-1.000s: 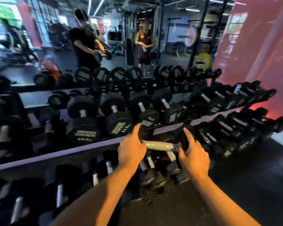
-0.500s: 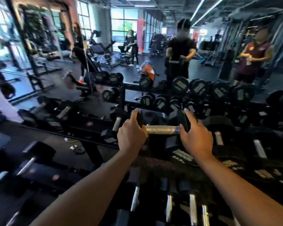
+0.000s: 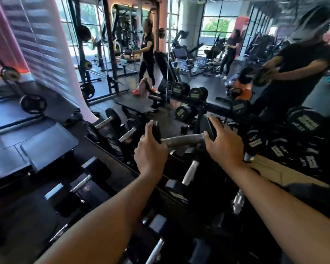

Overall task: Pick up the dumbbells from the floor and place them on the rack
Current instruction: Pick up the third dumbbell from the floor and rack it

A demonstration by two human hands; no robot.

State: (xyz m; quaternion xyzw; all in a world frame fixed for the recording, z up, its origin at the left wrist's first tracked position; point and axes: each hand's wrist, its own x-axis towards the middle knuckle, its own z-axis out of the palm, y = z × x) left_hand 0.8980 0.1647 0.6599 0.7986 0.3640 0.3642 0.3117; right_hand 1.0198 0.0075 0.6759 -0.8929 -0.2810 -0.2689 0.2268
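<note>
Dumbbell, small black-headed w/ bare grey metal handle (image 3: 182, 139), is up at chest height betw. both hands, level, handle running left-right. My left hand (image 3: 150, 149) wraps the left black head, fingers curled over its top edge; right hand (image 3: 223, 143) clamps the right head the same way, thumb on the near face, so both are closed on the weight, none on the handle itself. Change vs. a sec ago: grip is identical, but the view has swung hard left; earlier I faced the right/mid section of the black tiered dumbbell rack (image 3: 122, 159), now I'm over its left end, w/ the wall mirror (image 3: 198, 54) behind and a grey padded bench (image 3: 46, 145) off to the left. Means for task: pickup is done, this is carry/search phase. I judge I'm hunting the matching free slot among the smaller weights. Weight is above the rack, not touching it. Gaps look tight; fingers on head ends could get pinched when lowering.
</note>
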